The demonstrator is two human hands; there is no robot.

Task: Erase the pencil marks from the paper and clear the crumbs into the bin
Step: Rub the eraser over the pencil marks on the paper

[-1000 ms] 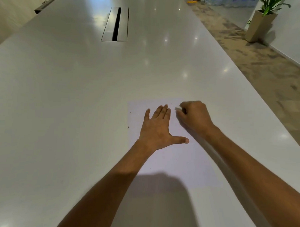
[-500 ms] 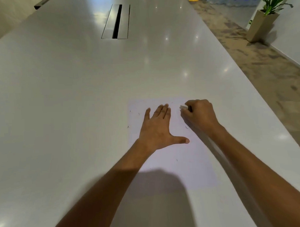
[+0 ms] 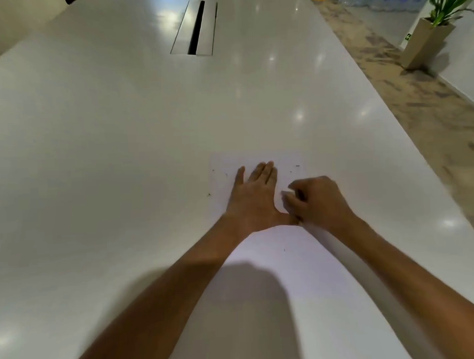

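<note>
The paper (image 3: 263,259) lies flat on the white worktop (image 3: 108,157). On the paper's far left part the left hand (image 3: 254,200) presses flat, fingers (image 3: 266,173) straight, thumb spread. Just right of it, over the paper's middle, the right hand (image 3: 318,200) has its fingers curled, pinching a white eraser (image 3: 287,195). Dark crumbs (image 3: 297,166) dot the paper's far edge.

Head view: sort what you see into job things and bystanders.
Job:
paper, pressed flat by the left hand
eraser, pinched in the right hand
crumbs scattered on the sheet

Bystanders:
table
cable slot in the tabletop
potted plant on the floor

No bin shows.
</note>
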